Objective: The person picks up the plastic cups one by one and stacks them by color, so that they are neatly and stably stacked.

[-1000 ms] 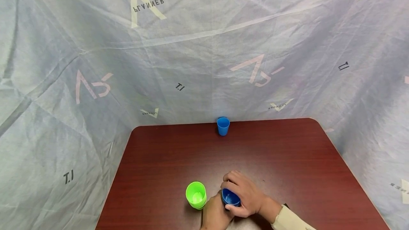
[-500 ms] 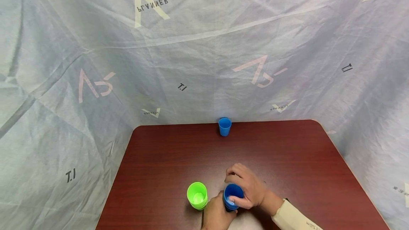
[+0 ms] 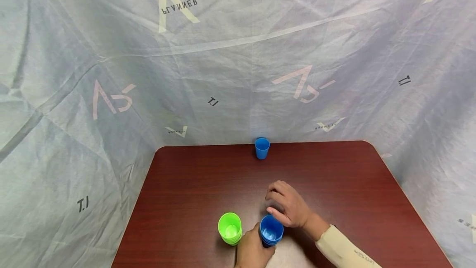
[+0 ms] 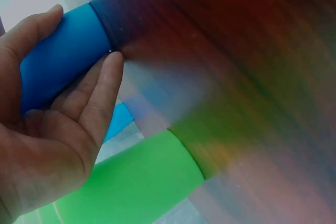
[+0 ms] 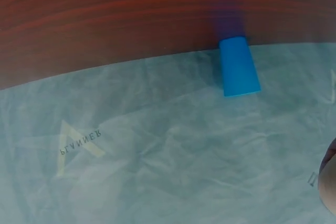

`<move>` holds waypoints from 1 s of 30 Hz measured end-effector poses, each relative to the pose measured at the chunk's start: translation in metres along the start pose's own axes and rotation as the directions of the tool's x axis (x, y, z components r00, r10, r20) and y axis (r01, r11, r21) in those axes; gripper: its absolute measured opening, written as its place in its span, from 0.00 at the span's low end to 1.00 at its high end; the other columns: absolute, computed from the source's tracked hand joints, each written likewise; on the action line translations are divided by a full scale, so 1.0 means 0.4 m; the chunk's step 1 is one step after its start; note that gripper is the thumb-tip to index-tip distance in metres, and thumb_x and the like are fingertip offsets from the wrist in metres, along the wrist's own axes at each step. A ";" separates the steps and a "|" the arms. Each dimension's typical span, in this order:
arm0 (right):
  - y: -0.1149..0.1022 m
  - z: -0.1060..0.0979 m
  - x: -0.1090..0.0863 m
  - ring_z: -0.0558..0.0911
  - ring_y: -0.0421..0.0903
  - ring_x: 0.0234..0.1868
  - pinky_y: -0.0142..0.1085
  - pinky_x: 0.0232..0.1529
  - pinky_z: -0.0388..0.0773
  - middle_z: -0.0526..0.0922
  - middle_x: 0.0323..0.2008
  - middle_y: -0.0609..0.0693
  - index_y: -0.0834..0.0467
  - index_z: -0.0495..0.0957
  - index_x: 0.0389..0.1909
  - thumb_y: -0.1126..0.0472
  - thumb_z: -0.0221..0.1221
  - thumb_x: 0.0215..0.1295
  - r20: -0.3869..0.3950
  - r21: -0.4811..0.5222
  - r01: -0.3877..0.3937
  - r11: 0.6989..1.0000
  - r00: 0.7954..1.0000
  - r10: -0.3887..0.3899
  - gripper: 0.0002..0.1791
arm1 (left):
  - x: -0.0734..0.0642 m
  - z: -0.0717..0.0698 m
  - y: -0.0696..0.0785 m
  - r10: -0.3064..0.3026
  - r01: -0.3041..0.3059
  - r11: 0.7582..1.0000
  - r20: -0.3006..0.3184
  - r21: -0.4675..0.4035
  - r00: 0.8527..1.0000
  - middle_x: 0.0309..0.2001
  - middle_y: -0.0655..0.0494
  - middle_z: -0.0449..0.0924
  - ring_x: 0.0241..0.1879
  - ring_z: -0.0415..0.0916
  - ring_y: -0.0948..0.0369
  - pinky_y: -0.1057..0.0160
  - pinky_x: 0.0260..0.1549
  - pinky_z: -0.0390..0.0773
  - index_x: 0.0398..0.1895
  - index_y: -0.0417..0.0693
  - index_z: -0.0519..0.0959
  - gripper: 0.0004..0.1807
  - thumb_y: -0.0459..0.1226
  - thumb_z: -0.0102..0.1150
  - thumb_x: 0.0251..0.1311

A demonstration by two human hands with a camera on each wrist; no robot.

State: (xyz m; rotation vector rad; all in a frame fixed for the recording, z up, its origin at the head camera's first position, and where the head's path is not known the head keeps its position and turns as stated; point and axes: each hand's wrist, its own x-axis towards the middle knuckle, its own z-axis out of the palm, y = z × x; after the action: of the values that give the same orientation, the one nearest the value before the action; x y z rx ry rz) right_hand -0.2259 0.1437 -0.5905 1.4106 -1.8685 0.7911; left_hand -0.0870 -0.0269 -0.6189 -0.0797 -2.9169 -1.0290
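Note:
My left hand (image 3: 253,248) holds a stack of blue cups (image 3: 271,230) upright near the front of the table. In the left wrist view, its thumb and fingers curl round the side of the blue cup (image 4: 68,51). My right hand (image 3: 290,206) is just beyond the stack, fingers loosely bent and nothing in them, the thumb overlapping the rim in the head view. Left of my left hand stands a stack of bright green cups (image 3: 229,228), mouth up; its side (image 4: 136,182) shows below the hand in the left wrist view.
A single blue cup (image 3: 262,149) stands at the far edge of the dark red wooden table (image 3: 193,177), also seen in the right wrist view as a blue cup (image 5: 240,66). Grey printed cloth (image 3: 230,73) hangs behind the table and along both sides.
My right hand has released the blue cups and moved up and away from their rim. The stack now shows more fully in my left hand, which stays around it.

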 end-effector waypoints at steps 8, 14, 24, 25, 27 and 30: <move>0.037 0.010 0.003 0.77 0.47 0.43 0.43 0.48 0.77 0.80 0.43 0.53 0.57 0.83 0.38 0.50 0.52 0.79 0.022 -0.059 -0.054 0.997 0.998 0.056 0.17 | 0.007 -0.001 0.002 -0.043 0.043 0.999 0.057 0.000 0.997 0.37 0.49 0.91 0.35 0.89 0.52 0.52 0.36 0.85 0.48 0.46 0.83 0.33 0.46 0.87 0.37; 0.062 0.020 0.001 0.81 0.57 0.61 0.52 0.65 0.77 0.83 0.57 0.57 0.56 0.83 0.46 0.46 0.52 0.80 0.079 -0.131 -0.141 0.981 0.985 0.152 0.19 | 0.005 0.001 -0.003 -0.035 0.035 0.999 0.046 -0.001 0.998 0.36 0.49 0.91 0.35 0.90 0.52 0.53 0.36 0.86 0.48 0.46 0.82 0.33 0.46 0.87 0.36; 0.113 0.034 0.016 0.74 0.62 0.74 0.54 0.75 0.72 0.76 0.72 0.60 0.57 0.80 0.63 0.50 0.64 0.69 0.177 -0.202 -0.243 0.949 0.944 0.279 0.25 | 0.006 0.000 -0.007 -0.038 0.039 0.999 0.064 -0.015 0.997 0.36 0.49 0.91 0.35 0.90 0.52 0.53 0.36 0.86 0.47 0.46 0.82 0.32 0.46 0.87 0.37; 0.120 0.035 0.019 0.74 0.62 0.74 0.55 0.75 0.71 0.75 0.73 0.60 0.57 0.80 0.64 0.50 0.65 0.68 0.182 -0.208 -0.248 0.946 0.941 0.286 0.26 | 0.006 0.000 -0.007 -0.036 0.037 0.999 0.063 -0.015 0.997 0.36 0.50 0.91 0.35 0.90 0.53 0.53 0.35 0.86 0.47 0.46 0.82 0.32 0.46 0.87 0.37; 0.133 0.039 0.024 0.72 0.63 0.75 0.55 0.75 0.70 0.73 0.75 0.60 0.57 0.79 0.65 0.51 0.65 0.68 0.191 -0.222 -0.260 0.940 0.933 0.303 0.27 | 0.005 0.000 -0.007 -0.040 0.041 0.999 0.062 -0.014 0.997 0.36 0.50 0.91 0.34 0.89 0.53 0.53 0.35 0.85 0.46 0.47 0.81 0.32 0.45 0.87 0.37; 0.149 0.041 0.035 0.71 0.64 0.76 0.58 0.75 0.70 0.71 0.77 0.60 0.58 0.77 0.68 0.52 0.66 0.69 0.207 -0.233 -0.283 0.930 0.920 0.332 0.29 | 0.004 0.000 -0.006 -0.045 0.046 0.999 0.063 -0.013 0.997 0.35 0.50 0.91 0.34 0.89 0.53 0.53 0.34 0.85 0.45 0.47 0.81 0.31 0.44 0.87 0.36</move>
State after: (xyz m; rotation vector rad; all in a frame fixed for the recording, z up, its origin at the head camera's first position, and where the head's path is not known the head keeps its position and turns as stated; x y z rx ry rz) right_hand -0.2887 0.1370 -0.5939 1.1416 -2.3308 0.5739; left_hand -0.0887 -0.0288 -0.6204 -0.0472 -2.9812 -1.0740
